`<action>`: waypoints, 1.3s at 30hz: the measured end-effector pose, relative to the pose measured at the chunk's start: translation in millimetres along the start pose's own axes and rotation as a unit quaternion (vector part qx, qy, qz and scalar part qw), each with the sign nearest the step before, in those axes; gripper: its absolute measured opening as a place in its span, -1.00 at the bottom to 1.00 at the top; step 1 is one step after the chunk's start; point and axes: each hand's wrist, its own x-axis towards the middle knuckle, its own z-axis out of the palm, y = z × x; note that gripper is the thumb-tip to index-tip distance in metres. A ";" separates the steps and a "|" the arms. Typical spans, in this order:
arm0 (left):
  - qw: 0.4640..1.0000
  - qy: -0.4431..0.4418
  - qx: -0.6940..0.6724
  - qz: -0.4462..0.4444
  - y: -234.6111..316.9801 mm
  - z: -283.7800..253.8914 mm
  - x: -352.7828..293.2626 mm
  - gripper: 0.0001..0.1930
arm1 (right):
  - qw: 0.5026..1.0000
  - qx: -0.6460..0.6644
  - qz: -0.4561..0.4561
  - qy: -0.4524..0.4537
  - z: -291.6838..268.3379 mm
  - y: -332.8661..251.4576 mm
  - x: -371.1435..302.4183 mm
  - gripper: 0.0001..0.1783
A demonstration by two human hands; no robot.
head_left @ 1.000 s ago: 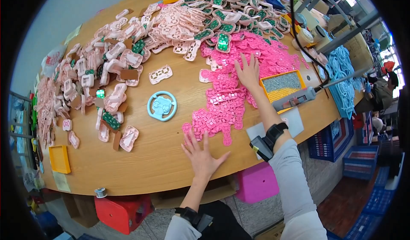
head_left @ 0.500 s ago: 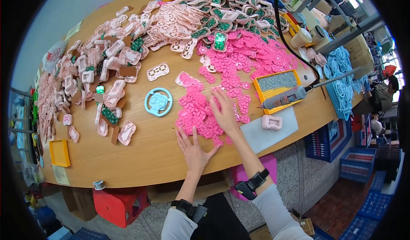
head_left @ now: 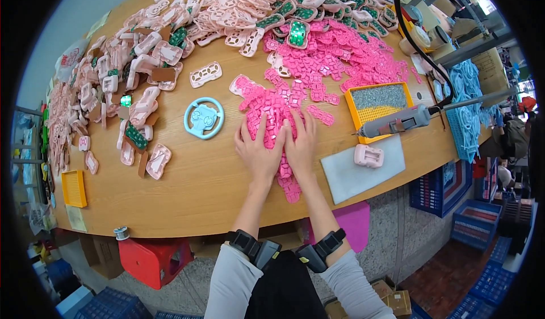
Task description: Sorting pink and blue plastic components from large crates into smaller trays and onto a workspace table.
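A small heap of bright pink button-pad pieces [head_left: 272, 106] lies before me on the wooden table. My left hand [head_left: 260, 155] rests on its near left side, fingers spread and bent over the pieces. Close beside it, thumbs almost together, my right hand [head_left: 301, 143] covers the near right side with its fingers apart. Neither hand grips a single piece; what lies under the palms is hidden. More pink pieces [head_left: 290, 188] trail toward me below the hands. To the left lies a light blue toy steering wheel [head_left: 204, 118], and above it a pale pink cut-out plate [head_left: 205, 74].
At right, a screwdriver-like power tool [head_left: 397, 121] lies across a yellow tray of screws [head_left: 377, 100]. A pink shell [head_left: 369, 156] sits on a white foam sheet [head_left: 340, 177]. Pink housings with green circuit boards [head_left: 298, 34] pile up at the back; more housings [head_left: 150, 63] crowd the left.
My hands have come together over the heap, the left moving up and right and the right slightly down. The pink pieces are gathered more tightly, with some separated at the right.
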 end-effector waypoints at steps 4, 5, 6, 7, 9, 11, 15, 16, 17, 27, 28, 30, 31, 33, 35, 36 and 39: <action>0.988 0.006 -0.152 0.001 -5.5 1.5 4.5 -0.50 | 0.994 0.098 0.043 0.016 7.2 -16.5 1.1 -0.63; 0.976 0.010 -0.216 -0.003 -9.8 0.8 5.2 -0.51 | 0.982 0.180 0.061 -0.003 9.4 -21.5 2.0 -0.63; 0.977 0.014 -0.211 -0.002 -13.7 0.3 6.1 -0.51 | 0.962 0.261 0.078 -0.022 12.2 -27.5 2.5 -0.63; 0.951 -0.004 -0.305 -0.053 -13.3 -0.3 7.2 -0.54 | 0.961 0.266 0.076 -0.023 15.8 -32.0 0.8 -0.63; 0.914 -0.016 -0.392 -0.102 -12.5 -2.0 9.8 -0.57 | 0.908 0.386 0.162 -0.021 23.7 -43.0 -3.2 -0.61; 0.798 -0.059 -0.572 -0.180 -15.2 -13.2 14.8 -0.63 | 0.908 0.386 0.158 -0.027 26.9 -58.3 -4.7 -0.61; 0.781 -0.093 -0.587 -0.193 -7.4 -25.1 18.5 -0.65 | 0.916 0.335 0.194 -0.106 22.8 -46.2 3.6 -0.62; 0.760 -0.078 -0.612 -0.204 -6.4 -24.1 19.0 -0.64 | 0.911 0.370 0.155 -0.089 20.4 -53.9 6.8 -0.62; 0.739 -0.062 -0.635 -0.216 -12.0 -22.6 18.9 -0.63 | 0.903 0.407 0.119 -0.075 21.1 -65.0 7.2 -0.62; 0.590 -0.088 -0.770 -0.226 -5.6 -116.1 22.9 -0.46 | 0.916 0.379 0.102 -0.087 -13.3 -156.3 -3.9 -0.60; 0.576 -0.086 -0.778 -0.236 -16.3 -131.1 23.6 -0.46 | 0.922 0.363 0.101 -0.088 -10.9 -179.7 -10.2 -0.60; 0.577 -0.079 -0.784 -0.213 -39.9 -163.1 24.8 -0.46 | 0.915 0.386 0.086 -0.080 2.9 -216.7 -22.8 -0.61; 0.567 -0.081 -0.789 -0.223 -46.6 -182.7 25.8 -0.46 | 0.900 0.418 0.094 -0.083 5.2 -234.9 -27.3 -0.61; 0.560 -0.079 -0.791 -0.235 -84.0 -225.8 33.0 -0.46 | 0.881 0.452 0.103 -0.091 30.2 -283.1 -39.7 -0.60; 0.671 -0.012 -0.718 -0.185 -135.3 -278.2 42.8 -0.46 | 0.882 0.444 0.087 -0.132 63.1 -346.0 -55.5 -0.60; 0.714 -0.003 -0.682 -0.156 -166.3 -297.0 48.7 -0.47 | 0.881 0.444 0.088 -0.140 86.2 -371.4 -66.2 -0.60; 0.676 0.018 -0.715 -0.179 -255.7 -330.1 66.8 -0.47 | 0.845 0.510 0.076 -0.145 167.4 -430.9 -85.3 -0.59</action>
